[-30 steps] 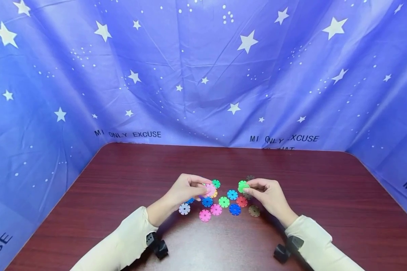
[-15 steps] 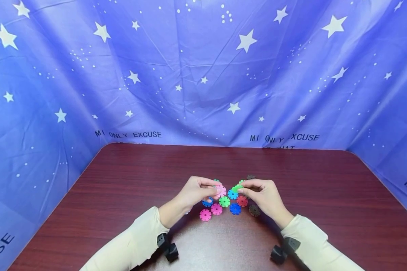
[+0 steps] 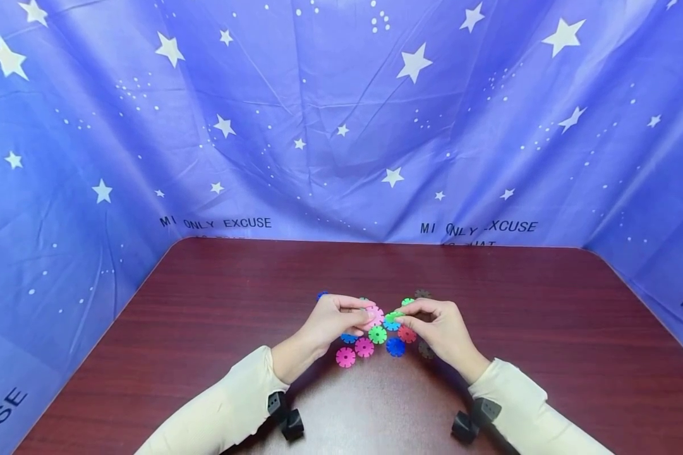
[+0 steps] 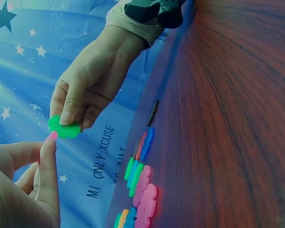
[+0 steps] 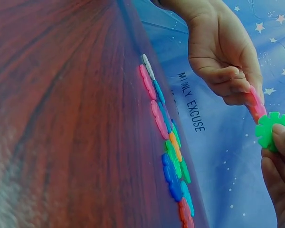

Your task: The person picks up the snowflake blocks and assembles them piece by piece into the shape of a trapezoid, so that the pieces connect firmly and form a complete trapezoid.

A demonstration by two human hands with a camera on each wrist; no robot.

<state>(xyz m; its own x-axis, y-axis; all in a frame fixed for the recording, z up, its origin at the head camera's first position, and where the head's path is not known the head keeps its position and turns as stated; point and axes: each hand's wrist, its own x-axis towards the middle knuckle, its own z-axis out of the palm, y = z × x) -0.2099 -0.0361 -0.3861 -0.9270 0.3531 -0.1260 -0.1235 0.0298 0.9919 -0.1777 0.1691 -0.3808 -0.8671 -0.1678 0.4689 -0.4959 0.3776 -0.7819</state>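
Observation:
My left hand (image 3: 325, 325) pinches a pink notched disc (image 3: 378, 315) between thumb and fingers, above the table. Facing it, my right hand (image 3: 442, 327) pinches a green notched disc (image 3: 393, 317). In the right wrist view the green disc (image 5: 268, 128) shows its toothed rim face-on, and the pink disc (image 5: 256, 101) stands nearly edge-on beside it. The left wrist view has the pink tip against the lower edge of the green disc (image 4: 64, 128); whether their slots interlock, I cannot tell.
Several loose notched discs lie below the hands: pink discs (image 3: 345, 357), a green one (image 3: 378, 335), a dark blue one (image 3: 395, 347), a red one (image 3: 407, 333) and a brown one (image 3: 425, 349). A starry blue curtain (image 3: 341, 158) hangs around the dark red table (image 3: 216, 278).
Both hands have moved inward, bringing the pink and green discs from well apart to side by side. Over the last half second they have shifted only slightly.

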